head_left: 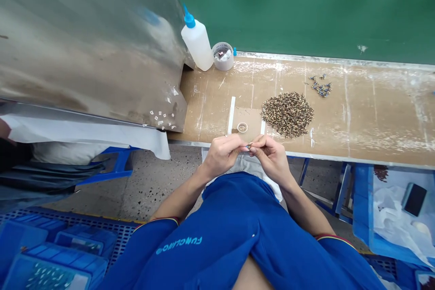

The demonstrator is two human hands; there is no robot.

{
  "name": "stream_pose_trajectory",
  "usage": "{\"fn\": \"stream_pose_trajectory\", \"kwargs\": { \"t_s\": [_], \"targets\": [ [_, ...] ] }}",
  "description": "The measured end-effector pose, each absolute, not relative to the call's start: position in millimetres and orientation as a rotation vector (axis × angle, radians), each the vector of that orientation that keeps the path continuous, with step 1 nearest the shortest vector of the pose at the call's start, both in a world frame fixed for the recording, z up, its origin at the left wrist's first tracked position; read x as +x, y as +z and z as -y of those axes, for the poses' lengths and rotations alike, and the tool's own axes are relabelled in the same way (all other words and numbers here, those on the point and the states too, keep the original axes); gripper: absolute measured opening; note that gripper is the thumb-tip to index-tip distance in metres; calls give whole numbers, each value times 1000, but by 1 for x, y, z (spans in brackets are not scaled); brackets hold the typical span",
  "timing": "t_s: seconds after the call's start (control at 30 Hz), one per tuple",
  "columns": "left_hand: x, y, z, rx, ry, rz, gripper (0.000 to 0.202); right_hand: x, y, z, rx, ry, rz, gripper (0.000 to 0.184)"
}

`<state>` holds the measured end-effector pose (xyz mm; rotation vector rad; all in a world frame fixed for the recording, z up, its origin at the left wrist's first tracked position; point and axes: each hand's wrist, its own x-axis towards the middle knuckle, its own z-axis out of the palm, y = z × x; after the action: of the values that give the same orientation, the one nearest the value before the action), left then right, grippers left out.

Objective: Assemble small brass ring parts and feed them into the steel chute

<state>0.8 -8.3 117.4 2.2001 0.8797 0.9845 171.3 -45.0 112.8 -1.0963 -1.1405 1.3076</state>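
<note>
My left hand (222, 152) and my right hand (270, 154) meet at the front edge of the bench, thumbs and forefingers pinched together. Between the fingertips is a tiny metal piece (249, 146) with brass and bluish parts; its exact kind is too small to make out. Just beyond the hands stands a small round cup (242, 127) with little bits inside. To its right lies a big heap of small brass-coloured metal parts (288, 114). Farther back right, a loose group of similar pieces with blue parts (321, 87) is scattered.
A white bottle with a blue nozzle (197, 45) and a tape roll holding scraps (223, 56) stand at the back left. A metal cabinet (102, 54) walls off the left. At right is a blue crate (363, 208) with a phone (413, 199). Another person sits far left.
</note>
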Motion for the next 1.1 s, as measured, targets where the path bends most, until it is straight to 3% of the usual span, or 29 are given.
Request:
{"fn": "stream_pose_trajectory", "kwargs": {
  "t_s": [0.2,0.47,1.1],
  "targets": [
    [-3,103,9,2156,984,-892,35,169,103,42,-1135,1350,1131,36],
    [-9,107,7,2010,992,-907,19,166,100,42,-1128,1429,1073,37],
    [21,119,0,2255,852,-835,26,200,101,45,-1104,1326,1203,29]
  ]
}}
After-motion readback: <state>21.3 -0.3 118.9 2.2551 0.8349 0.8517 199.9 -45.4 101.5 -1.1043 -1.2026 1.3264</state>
